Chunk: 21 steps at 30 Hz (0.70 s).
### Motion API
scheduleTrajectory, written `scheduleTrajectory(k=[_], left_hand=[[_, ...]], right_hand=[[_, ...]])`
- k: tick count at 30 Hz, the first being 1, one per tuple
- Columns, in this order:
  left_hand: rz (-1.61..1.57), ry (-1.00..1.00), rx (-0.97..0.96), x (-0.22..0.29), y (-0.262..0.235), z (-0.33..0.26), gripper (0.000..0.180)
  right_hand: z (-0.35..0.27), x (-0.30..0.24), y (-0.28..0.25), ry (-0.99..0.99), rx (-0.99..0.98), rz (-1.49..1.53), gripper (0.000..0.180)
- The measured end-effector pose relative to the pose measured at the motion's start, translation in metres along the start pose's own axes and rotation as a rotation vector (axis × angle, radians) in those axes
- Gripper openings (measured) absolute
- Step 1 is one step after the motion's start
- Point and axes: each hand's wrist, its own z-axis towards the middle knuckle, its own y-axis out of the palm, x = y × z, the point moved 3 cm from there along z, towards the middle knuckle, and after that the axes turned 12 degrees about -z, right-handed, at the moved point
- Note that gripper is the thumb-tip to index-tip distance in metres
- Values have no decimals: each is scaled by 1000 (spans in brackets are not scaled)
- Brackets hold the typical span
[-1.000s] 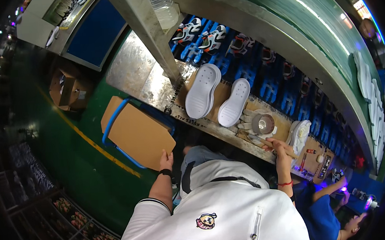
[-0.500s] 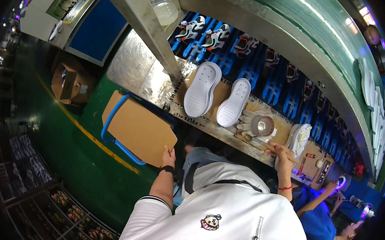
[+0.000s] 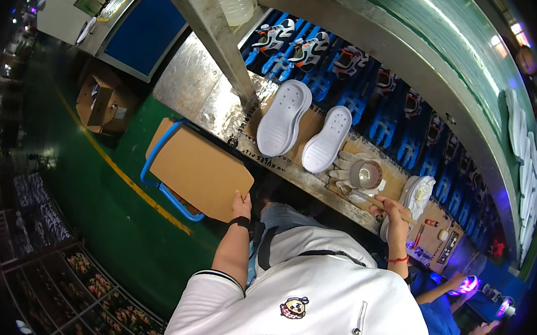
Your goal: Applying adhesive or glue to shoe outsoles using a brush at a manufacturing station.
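My left hand (image 3: pixel 241 206) has its fingers closed on the near right corner of a flat brown board (image 3: pixel 197 169). The board lies over a blue tubular frame (image 3: pixel 150 163) beside the bench. Over the bench edge, my right hand (image 3: pixel 392 212) grips a brush (image 3: pixel 370 202) by its wooden handle; the bristle end points toward a round cup (image 3: pixel 366 174). Pale work gloves (image 3: pixel 341 170) lie against that cup. Farther left on the bench are a pair of stacked white shoe soles (image 3: pixel 282 120) and a single white sole (image 3: pixel 327 140).
Shoes (image 3: pixel 309 49) ride on blue holders behind the bench, below a green belt (image 3: pixel 388 10). A metal post (image 3: pixel 213 47) rises at the bench's left part. More white soles (image 3: pixel 418 195) stand right of my right hand. Another person's arm (image 3: pixel 436 294) works at lower right; a carton (image 3: pixel 102 104) sits on the floor.
My left hand and the board have shifted slightly up and right, partly with the view. My right hand keeps its hold on the brush, with little movement.
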Motion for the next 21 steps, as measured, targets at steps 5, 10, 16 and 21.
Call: scheduleTrajectory(k=[5,10,16,21], left_hand=[[-613,-536,500,23,81,-35,42],[-145,-767,379,59,89,-41,35],[346,342,-144,150,212,-61,34],[1002,807,-547,185,267,-51,33]], right_hand=[[1,14,-9,21,37,9,36],[2,12,-12,-32,49,107,37],[-6,29,-25,23,165,240,38],[-11,35,-34,-8,225,205,33]])
